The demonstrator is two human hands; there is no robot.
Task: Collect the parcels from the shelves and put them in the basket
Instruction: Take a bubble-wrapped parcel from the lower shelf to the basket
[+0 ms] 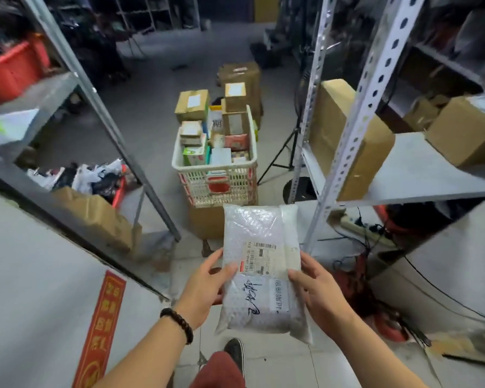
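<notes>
A white bubble-wrap parcel (pixel 261 264) with a shipping label and black handwriting is held in front of me. My left hand (pixel 205 287) grips its left edge and my right hand (pixel 319 289) grips its right edge, thumbs on top. Ahead on the floor stands a white lattice basket (pixel 216 183), heaped with several small boxes and parcels. The parcel hangs just short of the basket's near rim. Brown cardboard parcels (pixel 465 130) lie on the right shelf.
Metal shelf racks flank a narrow aisle: grey uprights on the left (pixel 101 107), white perforated uprights on the right (pixel 359 107). A tall cardboard box (pixel 347 135) leans on the right shelf. Cartons (pixel 238 79) stand behind the basket. Cables and a power strip (pixel 359 225) lie at lower right.
</notes>
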